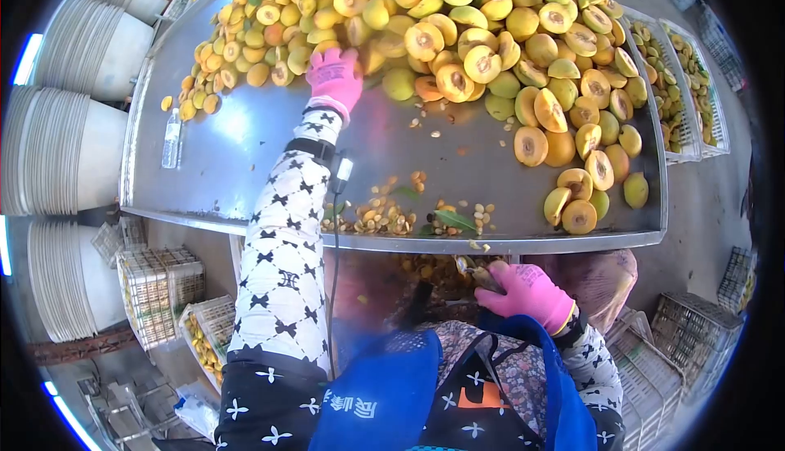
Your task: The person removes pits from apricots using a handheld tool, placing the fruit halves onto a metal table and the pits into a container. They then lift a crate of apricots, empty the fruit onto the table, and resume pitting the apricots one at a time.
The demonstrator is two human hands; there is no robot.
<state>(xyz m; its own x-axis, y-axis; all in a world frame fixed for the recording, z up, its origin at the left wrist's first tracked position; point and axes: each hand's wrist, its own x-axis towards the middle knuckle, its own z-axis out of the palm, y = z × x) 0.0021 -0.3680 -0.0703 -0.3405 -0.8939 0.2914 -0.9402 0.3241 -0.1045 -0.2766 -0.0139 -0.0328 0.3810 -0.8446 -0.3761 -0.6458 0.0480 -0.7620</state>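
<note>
My left hand [335,79], in a pink glove, reaches over the metal table to the front edge of a big heap of halved yellow peaches [425,42]. Its fingers are spread against the fruit, with no piece visibly gripped. Below the table's near edge, my right hand [527,294], also gloved in pink, is closed around a small metal tool [482,274]. The tool's exact kind is unclear, since the fingers cover part of it. Loose pits [380,215] and a green leaf [455,220] lie on the tabletop near that edge.
The table's raised metal rim [572,244] runs in front of me. A plastic bottle [172,140] lies at the left. Crates of fruit [666,91] stand beyond the right side, crates [159,296] at lower left, and stacked white tubs [61,148] along the left. A cable [334,287] hangs by my left forearm.
</note>
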